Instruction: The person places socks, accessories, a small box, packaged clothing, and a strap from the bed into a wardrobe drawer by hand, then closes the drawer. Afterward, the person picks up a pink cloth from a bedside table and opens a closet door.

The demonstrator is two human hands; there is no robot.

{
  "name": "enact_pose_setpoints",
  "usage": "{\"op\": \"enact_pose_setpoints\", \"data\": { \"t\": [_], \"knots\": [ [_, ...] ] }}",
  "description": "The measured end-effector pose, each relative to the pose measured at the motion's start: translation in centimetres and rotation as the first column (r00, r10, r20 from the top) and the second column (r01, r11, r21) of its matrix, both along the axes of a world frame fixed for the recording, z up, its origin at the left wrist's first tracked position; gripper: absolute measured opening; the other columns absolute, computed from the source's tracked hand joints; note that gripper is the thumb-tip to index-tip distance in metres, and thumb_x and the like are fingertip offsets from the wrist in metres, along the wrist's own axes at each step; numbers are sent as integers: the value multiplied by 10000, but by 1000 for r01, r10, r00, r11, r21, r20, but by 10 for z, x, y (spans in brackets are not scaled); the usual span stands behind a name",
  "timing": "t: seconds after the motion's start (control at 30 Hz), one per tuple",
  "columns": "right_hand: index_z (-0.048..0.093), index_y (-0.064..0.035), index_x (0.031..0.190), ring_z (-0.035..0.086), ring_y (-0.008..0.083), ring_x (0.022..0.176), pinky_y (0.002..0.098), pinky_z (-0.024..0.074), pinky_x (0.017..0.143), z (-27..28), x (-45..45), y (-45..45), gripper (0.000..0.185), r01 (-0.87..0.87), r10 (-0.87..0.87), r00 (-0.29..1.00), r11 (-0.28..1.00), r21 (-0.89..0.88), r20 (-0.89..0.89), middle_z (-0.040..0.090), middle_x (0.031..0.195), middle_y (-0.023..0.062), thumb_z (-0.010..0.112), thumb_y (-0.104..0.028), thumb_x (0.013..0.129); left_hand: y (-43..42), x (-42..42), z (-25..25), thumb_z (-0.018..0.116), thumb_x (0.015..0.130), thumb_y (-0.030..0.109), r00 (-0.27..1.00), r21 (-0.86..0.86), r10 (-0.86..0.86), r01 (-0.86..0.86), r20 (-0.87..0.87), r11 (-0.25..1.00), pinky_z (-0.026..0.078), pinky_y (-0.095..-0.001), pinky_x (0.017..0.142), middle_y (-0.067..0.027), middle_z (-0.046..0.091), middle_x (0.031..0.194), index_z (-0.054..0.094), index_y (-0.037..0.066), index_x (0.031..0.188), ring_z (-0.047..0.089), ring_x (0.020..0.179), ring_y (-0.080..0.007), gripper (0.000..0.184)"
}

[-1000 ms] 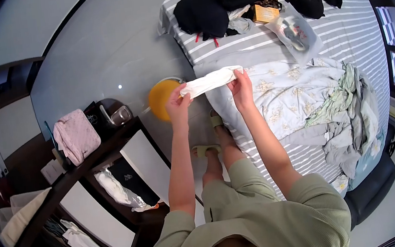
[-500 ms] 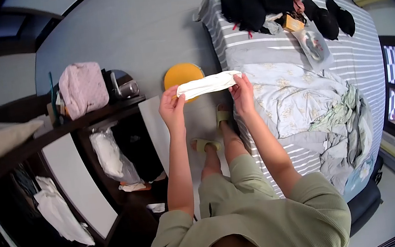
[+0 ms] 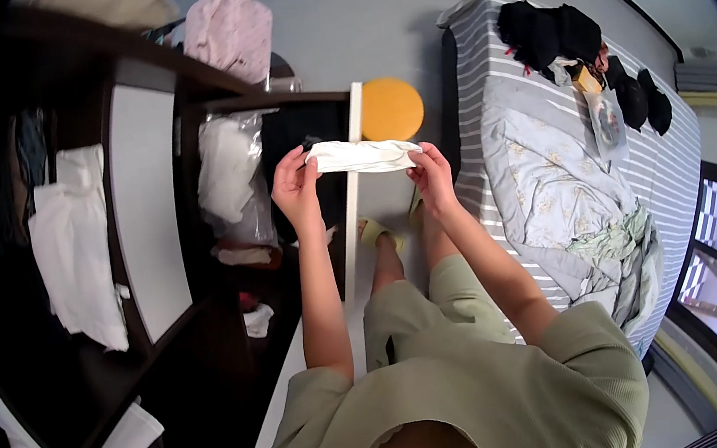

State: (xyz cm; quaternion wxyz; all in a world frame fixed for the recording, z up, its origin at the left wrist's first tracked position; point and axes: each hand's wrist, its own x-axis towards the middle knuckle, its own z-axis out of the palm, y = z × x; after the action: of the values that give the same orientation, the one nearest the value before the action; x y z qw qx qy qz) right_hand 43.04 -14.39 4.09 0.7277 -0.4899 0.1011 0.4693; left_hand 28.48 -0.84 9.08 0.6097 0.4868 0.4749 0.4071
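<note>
A narrow folded white cloth (image 3: 364, 156) is stretched level between my two hands. My left hand (image 3: 295, 182) pinches its left end between thumb and fingers, in front of the dark open shelf. At the other end, my right hand (image 3: 431, 175) pinches the cloth in the same way. Behind the cloth, a round yellow stool top (image 3: 391, 109) shows beside the white edge of a cabinet door (image 3: 353, 180).
Left, a dark wardrobe holds white clothes (image 3: 80, 249) and a plastic-wrapped white bundle (image 3: 230, 173). A pink bag (image 3: 230, 36) sits on top. Right, a striped bed (image 3: 481, 57) bears a crumpled floral quilt (image 3: 540, 175), black clothing (image 3: 554, 31) and black caps (image 3: 629, 97).
The view has turned toward the wardrobe, which now fills more of the left side. The bed has shifted right in view. Both hands still hold the white cloth stretched.
</note>
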Motion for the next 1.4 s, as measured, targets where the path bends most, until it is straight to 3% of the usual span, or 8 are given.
{"op": "enact_pose_setpoints", "data": {
  "t": [0.37, 0.5, 0.6, 0.7, 1.0, 1.17, 1.23, 1.4],
  "knots": [
    [509, -125, 826, 500, 31, 661, 162, 409, 617, 7, -110, 30, 100, -447, 463, 884, 876, -179, 57, 529, 724, -62, 590, -100, 773, -3, -158, -48, 599, 765, -21, 938, 140, 344, -346, 37, 928, 426, -200, 643, -35, 594, 801, 559, 5, 872, 544, 756, -80, 117],
    [499, -94, 841, 480, 25, 637, 164, 398, 596, 0, -146, 43, 113, -566, 580, 806, 813, -134, 115, 517, 698, -49, 593, -89, 779, -3, -202, -49, 606, 750, 6, 900, 165, 404, -379, -165, 911, 426, -217, 610, -19, 614, 742, 623, 22, 742, 542, 689, -102, 25],
    [492, -119, 877, 504, 22, 636, 149, 336, 518, -11, -168, 50, 121, -704, 726, 674, 687, -178, 135, 544, 704, -50, 570, -100, 787, -4, -228, -35, 606, 727, 28, 651, 430, 448, -201, -612, 880, 444, -278, 599, -38, 632, 785, 651, 70, 774, 562, 684, -182, 78],
    [480, -68, 986, 554, 82, 660, 180, 386, 553, -9, -194, 60, 233, -748, 764, 621, 644, -158, 173, 568, 748, 10, 569, -49, 772, -2, -251, -34, 601, 726, 72, 545, 509, 516, -179, -661, 842, 446, -334, 606, -30, 626, 813, 661, 115, 776, 555, 704, -237, 90],
    [446, -51, 1060, 567, 125, 721, 228, 472, 621, -28, -262, 78, 291, -876, 869, 446, 472, -95, 213, 576, 877, 77, 556, -72, 791, 19, -301, -33, 560, 772, 81, 447, 515, 566, -244, -692, 822, 458, -318, 656, -1, 626, 869, 659, 122, 820, 574, 769, -223, 118],
    [406, -107, 1130, 558, 121, 743, 234, 451, 596, -37, -278, 83, 357, -886, 913, 394, 408, -219, 108, 557, 965, 67, 552, -178, 812, 28, -312, -36, 511, 809, 141, 451, 450, 475, -170, -755, 877, 401, -341, 860, -59, 472, 1211, 566, 117, 1058, 479, 1058, -278, 257],
    [320, -119, 1250, 559, 160, 865, 261, 456, 724, -39, -274, 85, 441, -925, 953, 293, 303, -230, 75, 483, 1151, 107, 500, -187, 853, 24, -312, -36, 516, 794, 138, 425, 426, 462, -182, -779, 886, 407, -342, 846, -53, 494, 1174, 582, 123, 1003, 489, 1032, -274, 220],
    [358, -120, 1223, 559, 156, 873, 260, 446, 734, -50, -261, 76, 390, -927, 954, 288, 301, -224, 87, 499, 1129, 95, 478, -171, 856, 10, -316, -54, 521, 783, 102, 491, 361, 412, -200, -768, 911, 439, -321, 750, -48, 543, 1084, 595, 113, 943, 529, 940, -257, 177]
  ]
}}
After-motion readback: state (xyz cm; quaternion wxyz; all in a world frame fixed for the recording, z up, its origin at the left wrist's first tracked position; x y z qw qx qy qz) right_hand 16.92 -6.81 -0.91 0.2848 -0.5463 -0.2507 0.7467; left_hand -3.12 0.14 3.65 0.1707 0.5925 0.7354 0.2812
